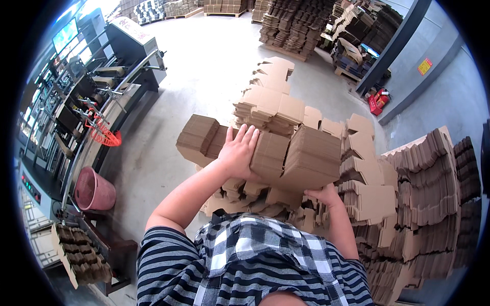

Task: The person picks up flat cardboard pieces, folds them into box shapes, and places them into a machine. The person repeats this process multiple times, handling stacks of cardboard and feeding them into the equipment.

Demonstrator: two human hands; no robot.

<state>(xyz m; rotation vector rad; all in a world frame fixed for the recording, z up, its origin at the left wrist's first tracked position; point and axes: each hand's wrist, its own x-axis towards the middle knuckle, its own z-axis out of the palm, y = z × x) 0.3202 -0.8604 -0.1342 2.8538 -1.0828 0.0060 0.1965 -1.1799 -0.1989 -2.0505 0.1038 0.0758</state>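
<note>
A thick bundle of flat die-cut cardboard blanks [312,153] is held between my two hands in front of my body. My left hand [240,152] grips it across the narrower middle, with the fingers stretched over the layered edges and the thumb lower on the near side. Under the bundle's near right corner is my right hand [323,195], its thumb showing and its other fingers mostly hidden. Beneath and beyond the bundle lie piles of similar cardboard blanks [275,104].
At the left stands a long machine [109,102] with a coiled orange hose [106,133]. A pink bucket [95,189] sits beside it. More stacked blanks [426,199] rise close on my right. Farther back are palletised stacks [293,28] and a dark post [395,46].
</note>
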